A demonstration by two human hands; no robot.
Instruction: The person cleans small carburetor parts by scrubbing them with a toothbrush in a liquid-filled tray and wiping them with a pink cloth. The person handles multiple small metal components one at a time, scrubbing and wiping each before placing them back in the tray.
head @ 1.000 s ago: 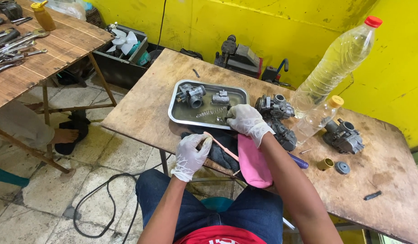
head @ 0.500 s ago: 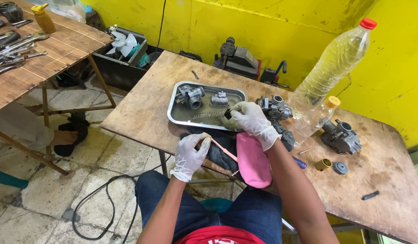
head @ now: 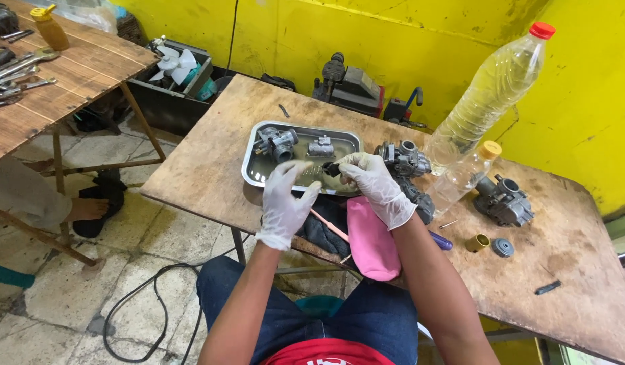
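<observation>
Your right hand (head: 374, 181), in a white glove, pinches a small dark part (head: 332, 168) between thumb and fingertips, right over the near edge of the tray (head: 253, 177). The part is black or very dark grey, compact and blocky; most of it is hidden by your fingers, so its exact shape cannot be told.

Your left hand (head: 284, 203), also gloved, hovers just left of the part above the tray's near rim, fingers spread wide and holding nothing.

The tray is a shallow metal rectangle with a wet, oily floor. Inside it, toward the far side, lie a grey carburetor body (head: 278, 142) and a smaller grey piece (head: 320, 146).

Just right of the tray sits another carburetor (head: 403, 159), and beyond that a big clear bottle (head: 491, 91) with a red cap and pale yellow liquid, with a smaller bottle (head: 466, 177) capped in yellow beside it.

On your side of the tray, a dark rag (head: 324, 226), a thin pink stick (head: 329, 226) and a pink cloth (head: 370, 240) hang over the edge of the surface (head: 204, 169). Well right of the tray rest a third carburetor (head: 503, 201), a brass cap (head: 477, 242) and a round grey disc (head: 502, 247).
</observation>
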